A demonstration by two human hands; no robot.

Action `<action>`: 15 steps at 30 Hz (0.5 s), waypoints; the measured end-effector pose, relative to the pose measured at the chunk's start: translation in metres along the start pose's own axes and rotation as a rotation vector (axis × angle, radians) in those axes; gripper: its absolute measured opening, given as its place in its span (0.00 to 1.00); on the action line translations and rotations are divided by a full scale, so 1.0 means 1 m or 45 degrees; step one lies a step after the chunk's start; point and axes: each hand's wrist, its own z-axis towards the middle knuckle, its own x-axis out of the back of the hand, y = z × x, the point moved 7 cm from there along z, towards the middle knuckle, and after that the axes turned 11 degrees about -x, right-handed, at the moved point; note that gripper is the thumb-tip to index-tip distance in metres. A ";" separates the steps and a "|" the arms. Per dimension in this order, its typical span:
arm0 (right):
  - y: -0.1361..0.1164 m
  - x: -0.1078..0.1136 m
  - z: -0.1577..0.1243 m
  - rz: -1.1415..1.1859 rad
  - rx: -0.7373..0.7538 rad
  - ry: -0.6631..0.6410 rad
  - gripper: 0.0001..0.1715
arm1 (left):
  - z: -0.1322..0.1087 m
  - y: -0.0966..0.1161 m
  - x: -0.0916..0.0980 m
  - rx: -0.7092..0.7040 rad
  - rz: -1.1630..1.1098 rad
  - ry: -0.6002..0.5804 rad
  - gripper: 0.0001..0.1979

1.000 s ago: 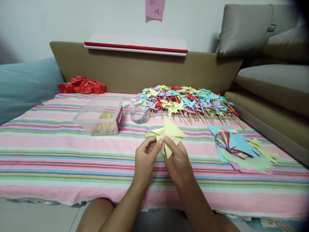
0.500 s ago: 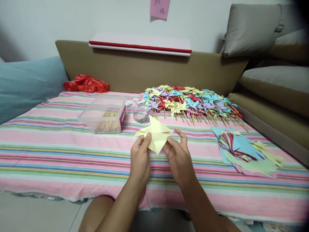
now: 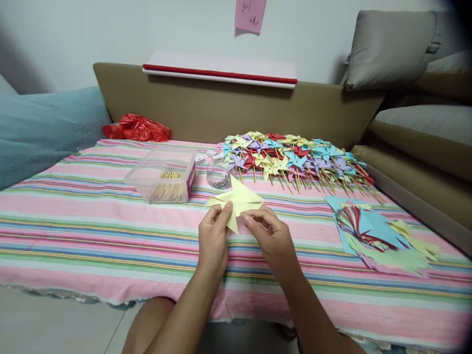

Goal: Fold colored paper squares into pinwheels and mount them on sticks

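Both my hands hold a pale yellow cut paper square (image 3: 237, 199) just above the striped cloth. My left hand (image 3: 214, 236) pinches its lower left part between thumb and fingers. My right hand (image 3: 271, 236) pinches a flap at the paper's lower right, fingers curled. The paper's points stick up and out to the sides. Beyond it stands a small glass jar of metal pins (image 3: 218, 174).
A clear plastic box of wooden sticks (image 3: 164, 176) sits at the left. A heap of finished paper pinwheels (image 3: 295, 157) lies at the back. A stack of cut coloured papers (image 3: 379, 231) lies at the right. A red plastic bag (image 3: 138, 129) rests by the sofa back.
The yellow paper has turned and dropped a little lower between my hands. My right fingers have shifted from the paper's middle to its right flap. The view has drifted slightly left.
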 end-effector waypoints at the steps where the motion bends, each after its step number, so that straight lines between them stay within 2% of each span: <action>1: 0.002 0.002 0.001 0.035 -0.030 0.020 0.08 | -0.001 0.001 0.000 -0.022 0.055 -0.025 0.13; 7: 0.015 0.016 0.003 0.237 -0.193 0.201 0.13 | -0.006 0.005 -0.005 -0.105 0.336 -0.147 0.13; 15: 0.014 0.018 0.004 0.221 -0.146 0.263 0.13 | -0.009 0.002 -0.011 -0.121 0.411 -0.255 0.13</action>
